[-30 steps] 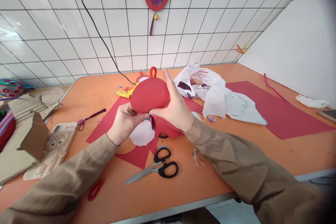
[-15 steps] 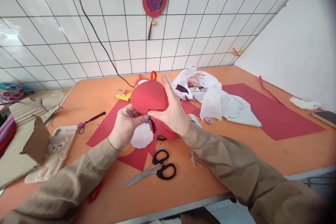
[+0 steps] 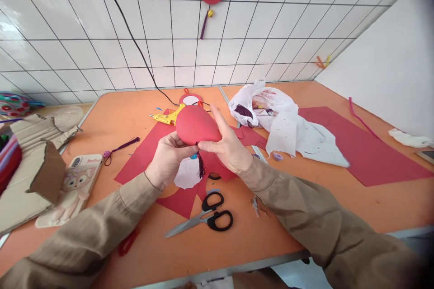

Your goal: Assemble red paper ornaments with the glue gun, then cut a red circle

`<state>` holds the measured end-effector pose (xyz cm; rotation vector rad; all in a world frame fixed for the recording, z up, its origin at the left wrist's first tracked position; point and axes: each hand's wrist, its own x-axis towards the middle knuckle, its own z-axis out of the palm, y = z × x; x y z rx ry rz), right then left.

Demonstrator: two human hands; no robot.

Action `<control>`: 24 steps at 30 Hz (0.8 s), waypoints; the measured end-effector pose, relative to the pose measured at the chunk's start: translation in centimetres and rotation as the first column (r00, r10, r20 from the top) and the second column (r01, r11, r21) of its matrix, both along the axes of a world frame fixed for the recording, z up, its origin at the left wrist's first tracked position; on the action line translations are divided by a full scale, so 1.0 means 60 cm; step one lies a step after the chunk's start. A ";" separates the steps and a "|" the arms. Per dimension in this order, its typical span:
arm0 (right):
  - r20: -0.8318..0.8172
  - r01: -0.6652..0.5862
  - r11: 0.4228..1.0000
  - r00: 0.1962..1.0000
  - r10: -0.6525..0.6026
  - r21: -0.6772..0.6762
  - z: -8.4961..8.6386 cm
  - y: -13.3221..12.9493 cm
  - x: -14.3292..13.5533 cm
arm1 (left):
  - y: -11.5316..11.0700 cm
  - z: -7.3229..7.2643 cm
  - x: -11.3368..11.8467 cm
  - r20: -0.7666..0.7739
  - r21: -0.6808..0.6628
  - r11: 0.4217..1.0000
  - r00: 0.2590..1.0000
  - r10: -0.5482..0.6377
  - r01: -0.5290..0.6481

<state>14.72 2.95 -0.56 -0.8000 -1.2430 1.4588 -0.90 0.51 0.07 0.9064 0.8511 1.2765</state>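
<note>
On the far side of the scissors [image 3: 205, 219], a red disc [image 3: 196, 124] sits between two hands. The left hand [image 3: 167, 158] pinches its near left edge; the right hand [image 3: 230, 146] grasps its right side. Their thumb tips nearly meet above a dark tassel [image 3: 201, 165], likewise beyond the scissors.

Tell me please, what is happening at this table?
Someone's left hand and right hand hold a red disc by its near edge, where a dark tassel hangs. Scissors lie untouched on the orange table, closer to the viewer. A yellow glue gun lies beyond the left hand.
</note>
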 end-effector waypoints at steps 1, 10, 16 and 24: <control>-0.069 -0.023 0.999 0.997 0.019 -0.045 0.002 -0.001 0.000 | 0.001 0.001 -0.001 0.004 -0.012 1.000 1.000 0.002 -0.002; -0.094 0.019 1.000 0.995 -0.020 -0.014 0.008 0.018 0.010 | 0.002 -0.010 -0.001 -0.055 -0.065 0.998 0.998 0.008 -0.012; 0.084 0.038 0.997 0.996 -0.043 0.066 0.016 0.032 0.020 | -0.003 -0.014 0.005 -0.089 -0.149 0.988 0.995 0.037 -0.050; 0.005 0.004 1.000 1.000 -0.004 0.030 0.013 0.040 0.025 | -0.004 -0.016 0.006 -0.131 -0.220 0.972 0.990 0.048 -0.076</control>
